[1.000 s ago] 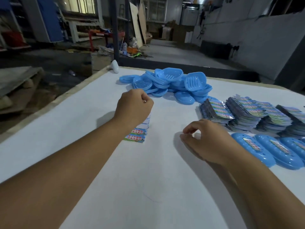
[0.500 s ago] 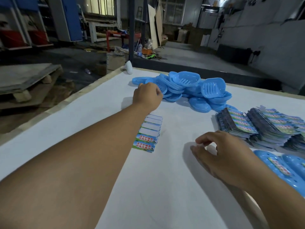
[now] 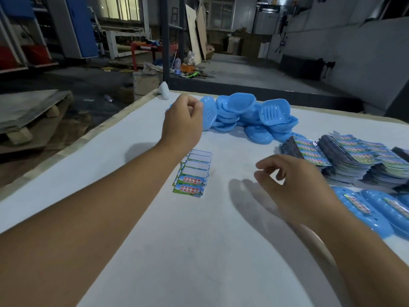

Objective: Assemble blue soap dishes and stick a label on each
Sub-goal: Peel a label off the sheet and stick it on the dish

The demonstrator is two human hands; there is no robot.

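Left hand outstretched, fingers curled, perhaps gripping; right hand low, fingers loosely curled.

Dim hall, daylight from far windows; overhead light brightens the white surface, soft shadows under arms; edges bend, perhaps slight motion blur.

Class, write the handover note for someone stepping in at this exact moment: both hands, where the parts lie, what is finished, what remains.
Left hand: at the pile of loose soap dish parts, gripping one part at its near edge.
Right hand: loosely curled, holding nothing, above the table.
Label strip: lies between the arms.
Label stacks: far right.
Done: labelled dishes at the right edge.
Left: assemble and label the pile.
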